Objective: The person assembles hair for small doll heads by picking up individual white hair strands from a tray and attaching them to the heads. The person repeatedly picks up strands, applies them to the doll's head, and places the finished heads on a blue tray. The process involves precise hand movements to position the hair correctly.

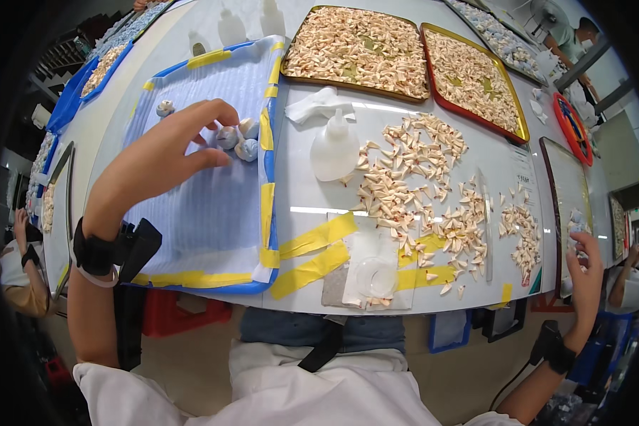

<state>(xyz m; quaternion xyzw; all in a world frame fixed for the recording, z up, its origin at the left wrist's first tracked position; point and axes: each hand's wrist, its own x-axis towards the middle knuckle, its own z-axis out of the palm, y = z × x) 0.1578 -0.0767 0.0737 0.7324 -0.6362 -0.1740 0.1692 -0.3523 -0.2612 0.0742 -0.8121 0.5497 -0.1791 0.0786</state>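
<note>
My left hand [165, 153] reaches over the blue tray [213, 213] with yellow tape on its rim. Its fingertips touch a small cluster of whitish-blue folded pieces [238, 138], and another single piece [165, 108] lies farther back on the tray. My right hand [586, 266] is raised at the table's right edge, fingers apart, nothing visible in it. A heap of small cream-and-tan folded paper pieces [419, 184] is spread on the white table between the hands. Both wrists wear black straps.
A translucent squeeze bottle [334, 149] and a crumpled white tissue [318, 105] stand beside the blue tray. Two gold-rimmed trays [355, 46] [476, 82] full of folded pieces sit at the back. A clear plastic sheet with a shallow dish [373, 273] is taped at the front edge. Other people sit at far left and right.
</note>
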